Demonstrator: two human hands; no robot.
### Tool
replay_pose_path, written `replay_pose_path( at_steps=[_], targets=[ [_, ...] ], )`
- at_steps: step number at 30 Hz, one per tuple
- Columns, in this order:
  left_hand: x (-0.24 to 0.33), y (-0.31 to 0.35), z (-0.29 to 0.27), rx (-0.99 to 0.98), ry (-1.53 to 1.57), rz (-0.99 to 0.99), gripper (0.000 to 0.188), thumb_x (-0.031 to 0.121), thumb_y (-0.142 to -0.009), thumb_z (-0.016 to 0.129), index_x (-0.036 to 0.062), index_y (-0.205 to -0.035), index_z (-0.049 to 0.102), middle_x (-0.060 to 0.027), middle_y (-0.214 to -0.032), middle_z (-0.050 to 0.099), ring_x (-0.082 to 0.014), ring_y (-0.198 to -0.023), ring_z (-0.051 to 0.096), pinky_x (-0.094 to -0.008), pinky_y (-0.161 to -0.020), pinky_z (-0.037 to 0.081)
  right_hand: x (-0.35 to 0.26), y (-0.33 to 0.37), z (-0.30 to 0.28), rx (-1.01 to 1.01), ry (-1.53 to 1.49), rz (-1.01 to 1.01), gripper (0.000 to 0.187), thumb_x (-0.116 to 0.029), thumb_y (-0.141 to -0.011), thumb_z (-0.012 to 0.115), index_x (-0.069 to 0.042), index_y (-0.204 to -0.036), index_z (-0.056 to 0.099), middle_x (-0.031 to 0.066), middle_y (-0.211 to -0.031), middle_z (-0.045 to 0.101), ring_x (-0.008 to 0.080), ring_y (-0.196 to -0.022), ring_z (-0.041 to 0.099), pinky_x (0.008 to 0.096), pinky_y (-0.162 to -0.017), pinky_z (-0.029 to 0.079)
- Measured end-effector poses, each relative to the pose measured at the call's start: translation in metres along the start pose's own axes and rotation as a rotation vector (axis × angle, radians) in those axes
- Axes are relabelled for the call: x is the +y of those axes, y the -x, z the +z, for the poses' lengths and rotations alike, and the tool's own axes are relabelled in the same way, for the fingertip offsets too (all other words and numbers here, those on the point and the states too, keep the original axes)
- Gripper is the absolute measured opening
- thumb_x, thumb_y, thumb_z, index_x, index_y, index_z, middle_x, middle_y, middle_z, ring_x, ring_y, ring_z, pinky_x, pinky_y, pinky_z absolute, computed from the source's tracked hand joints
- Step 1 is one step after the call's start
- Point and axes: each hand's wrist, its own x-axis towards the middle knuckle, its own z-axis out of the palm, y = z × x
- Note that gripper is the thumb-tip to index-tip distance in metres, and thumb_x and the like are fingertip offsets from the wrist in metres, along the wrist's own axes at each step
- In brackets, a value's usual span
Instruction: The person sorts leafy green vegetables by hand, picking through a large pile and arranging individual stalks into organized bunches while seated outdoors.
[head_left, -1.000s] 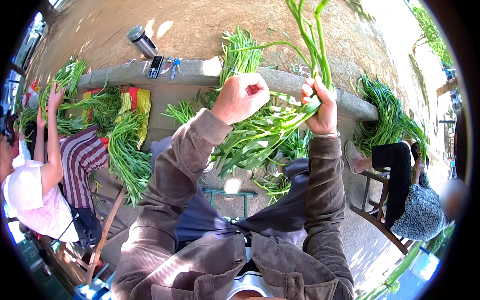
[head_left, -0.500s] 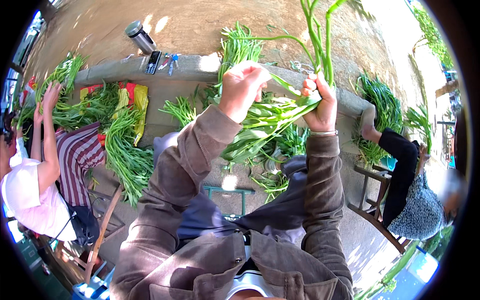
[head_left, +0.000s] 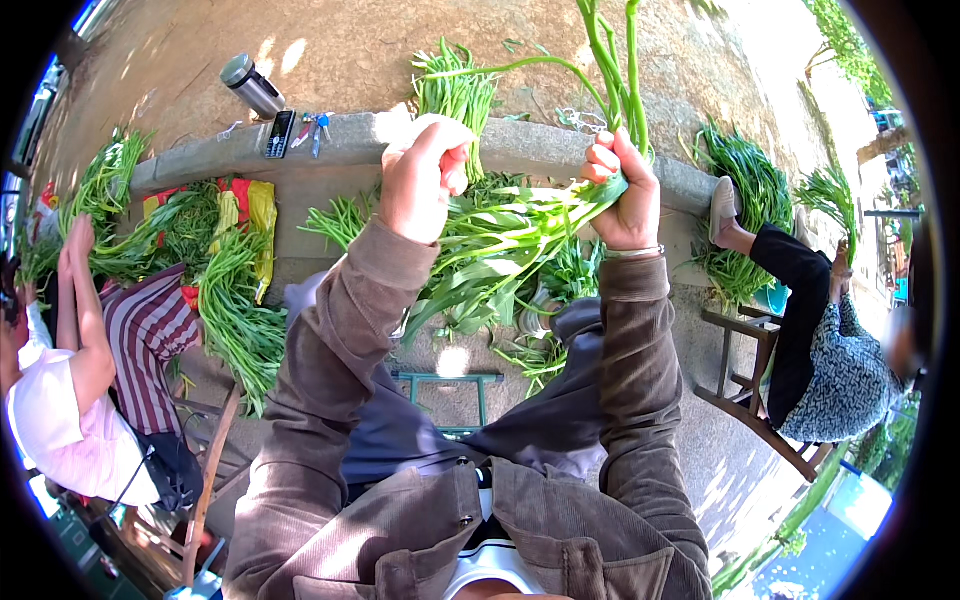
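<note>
My right hand [head_left: 630, 190] is wrapped round a bunch of long-stemmed leafy greens [head_left: 510, 240] that look like water spinach. Thick stems rise above this fist, while the leaves fan out to the left below it. To the left of the bunch, my left hand [head_left: 425, 180] is raised and closed, its fingers curled toward the thumb; whether anything small is in it I cannot make out. Beyond my left hand a pile of cut greens [head_left: 455, 95] lies over the stone curb. More loose greens [head_left: 335, 222] rest on the ground below the curb.
A stone curb [head_left: 350, 135] crosses in front of me, bearing a phone [head_left: 279, 134], keys [head_left: 318, 135] and a steel flask [head_left: 252, 88]. People sit at left and right, each with greens. A yellow-and-red sack [head_left: 262, 220] lies at left. A wooden stool [head_left: 745, 390] stands at right.
My left hand has moved left, away from the bunch, with its fingers still closed. The right hand keeps its grip on the greens. The whole view has shifted slightly.
</note>
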Motion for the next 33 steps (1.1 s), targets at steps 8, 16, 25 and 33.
replay_pose_path(
  at_steps=[8,16,25,33],
  targets=[
    [-0.005,0.013,-0.002,-0.189,-0.979,0.417,0.018,0.0,-0.067,0.059,0.0058,-0.083,0.064,-0.0022,-0.073,0.061,-0.0087,-0.066,0.057,-0.0201,-0.053,0.042,-0.011,0.011,0.004,-0.195,-0.082,0.117,0.019,-0.025,-0.092,0.047,-0.006,-0.09,0.047,-0.0016,-0.067,0.042,0.0081,-0.06,0.041,0.0212,-0.056,0.038],
    [0.003,0.019,0.005,-0.547,-0.624,0.004,0.009,0.007,-0.082,0.059,-0.001,-0.084,0.061,0.0007,-0.075,0.059,-0.0027,-0.068,0.053,-0.0171,-0.058,0.041,0.0,0.009,0.009,0.002,0.202,0.034,0.02,-0.025,-0.09,0.05,-0.005,-0.089,0.049,-0.0002,-0.068,0.042,0.009,-0.058,0.041,0.023,-0.054,0.039],
    [-0.012,0.019,0.01,-0.537,-0.847,0.03,0.009,0.007,-0.08,0.062,-0.0016,-0.077,0.061,0.003,-0.066,0.058,0.0003,-0.055,0.048,-0.0167,-0.048,0.038,0.008,0.005,0.011,0.068,0.267,0.039,0.018,-0.024,-0.09,0.05,-0.007,-0.085,0.047,0.0001,-0.067,0.044,0.0091,-0.059,0.043,0.0227,-0.054,0.039],
    [-0.016,0.013,0.006,-0.402,-0.629,0.104,0.007,0.006,-0.079,0.059,0.0027,-0.073,0.061,0.0026,-0.062,0.054,-0.0004,-0.05,0.044,-0.0168,-0.043,0.032,0.008,0.002,0.005,0.073,0.241,0.054,0.019,-0.025,-0.089,0.053,-0.007,-0.086,0.049,-0.0001,-0.068,0.045,0.0081,-0.06,0.043,0.0219,-0.054,0.039]
  ],
)
